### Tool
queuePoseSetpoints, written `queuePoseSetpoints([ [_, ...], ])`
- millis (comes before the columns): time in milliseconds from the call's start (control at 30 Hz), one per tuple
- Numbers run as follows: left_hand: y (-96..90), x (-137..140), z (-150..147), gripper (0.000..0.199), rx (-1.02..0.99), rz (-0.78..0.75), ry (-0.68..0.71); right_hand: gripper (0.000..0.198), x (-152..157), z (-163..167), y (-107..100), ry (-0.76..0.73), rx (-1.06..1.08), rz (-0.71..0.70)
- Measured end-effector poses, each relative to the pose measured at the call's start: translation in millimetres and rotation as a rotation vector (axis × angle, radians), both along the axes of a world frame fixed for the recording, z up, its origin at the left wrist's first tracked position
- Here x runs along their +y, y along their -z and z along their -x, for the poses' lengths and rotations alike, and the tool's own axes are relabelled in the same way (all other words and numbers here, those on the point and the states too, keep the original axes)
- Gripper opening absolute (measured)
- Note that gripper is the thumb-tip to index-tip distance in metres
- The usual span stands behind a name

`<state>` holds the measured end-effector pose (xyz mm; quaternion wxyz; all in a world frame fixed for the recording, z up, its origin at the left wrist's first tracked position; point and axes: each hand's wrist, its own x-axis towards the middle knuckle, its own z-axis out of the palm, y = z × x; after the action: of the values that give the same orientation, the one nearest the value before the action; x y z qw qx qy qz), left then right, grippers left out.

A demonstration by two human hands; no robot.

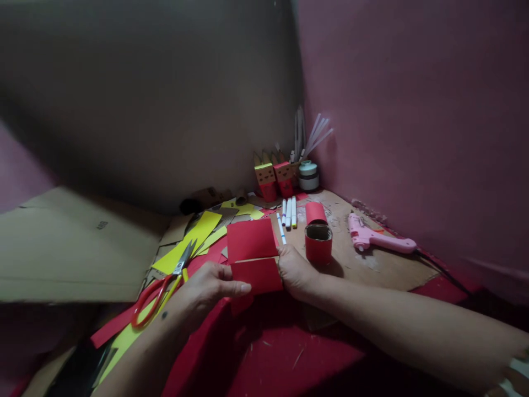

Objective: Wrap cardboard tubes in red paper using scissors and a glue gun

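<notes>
My left hand (215, 284) has its thumb on the front of a red paper-covered cardboard piece (258, 274), fingers behind it. My right hand (295, 271) grips the same piece at its right edge, fingertips mostly hidden. Directly beyond it is a larger red sheet (251, 238), close to my right thumb; whether it is held too I cannot tell. A thin brown strip shows between the two. Right of my hands stands a red cardboard tube (318, 246), open at the top, with another red curved piece (316, 212) behind it. Red-handled scissors (155, 298) lie beside my left wrist.
A pink glue gun (372, 236) lies on the cardboard sheet (351, 275) at right. Several markers (289, 214) lie behind my hands. Yellow paper (188, 242) spreads left. Two box-headed red figures (265, 174), a lidded jar (308, 175) and glue sticks (317, 132) stand in the corner.
</notes>
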<state>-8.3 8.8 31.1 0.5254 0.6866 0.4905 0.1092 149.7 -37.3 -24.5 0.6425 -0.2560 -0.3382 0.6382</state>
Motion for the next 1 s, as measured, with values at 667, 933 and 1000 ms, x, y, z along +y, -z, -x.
queuePoseSetpoints([
  [667, -4.1, -28.0, 8.5, 0.022, -0.518, -0.017, -0.224, 0.024, 8.9, -10.6, 12.2, 0.071, -0.02, 0.14],
  [933, 1.2, -27.8, 16.2, 0.027, -0.567, -0.059, -0.2, 0.031, 2.4, -4.2, 10.6, 0.05, -0.013, 0.101],
  [1000, 1.8, -28.9, 16.4, 0.023, -0.579, -0.05, -0.183, 0.029, 0.8, -2.7, 9.5, 0.039, -0.002, 0.11],
])
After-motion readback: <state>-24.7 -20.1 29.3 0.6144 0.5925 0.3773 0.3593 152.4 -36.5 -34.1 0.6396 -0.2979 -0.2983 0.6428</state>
